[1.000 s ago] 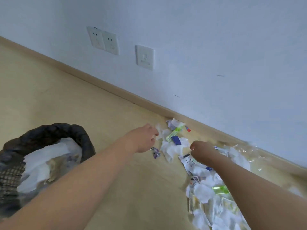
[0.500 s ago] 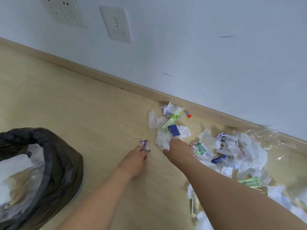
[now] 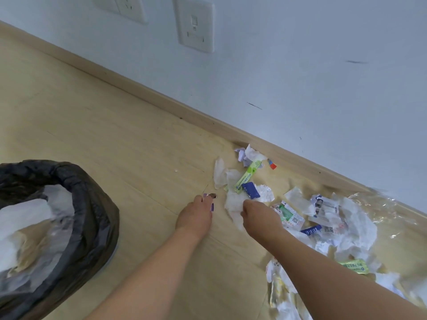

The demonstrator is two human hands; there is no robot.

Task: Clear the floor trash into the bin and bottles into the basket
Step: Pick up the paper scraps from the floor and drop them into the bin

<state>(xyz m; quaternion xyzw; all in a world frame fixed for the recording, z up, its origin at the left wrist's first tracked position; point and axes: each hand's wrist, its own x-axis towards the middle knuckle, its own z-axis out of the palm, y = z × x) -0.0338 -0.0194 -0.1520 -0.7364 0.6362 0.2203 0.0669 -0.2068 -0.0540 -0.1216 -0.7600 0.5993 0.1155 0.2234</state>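
Floor trash [image 3: 323, 213] lies scattered along the baseboard: white tissues, a green packet [image 3: 247, 179], a blue card [image 3: 250, 190], torn labels and clear plastic film [image 3: 390, 211]. My left hand [image 3: 195, 215] pinches a small purple wrapper [image 3: 210, 197] with its fingertips, just left of the pile. My right hand [image 3: 256, 215] grips a crumpled white tissue [image 3: 234, 200] at the pile's near edge. The bin [image 3: 92, 204], lined with a black bag and partly filled with paper, stands at the left. No bottles or basket are in view.
A wooden baseboard [image 3: 161, 98] runs diagonally under the white wall, which carries wall sockets [image 3: 195, 24]. Bare wooden floor [image 3: 138, 172] lies between the bin and the trash pile. More paper scraps [image 3: 279, 294] lie under my right forearm.
The view has come closer to the pile. My left hand dropped to the floor and pinched the purple wrapper; my right hand moved left from the labels onto the white tissue.
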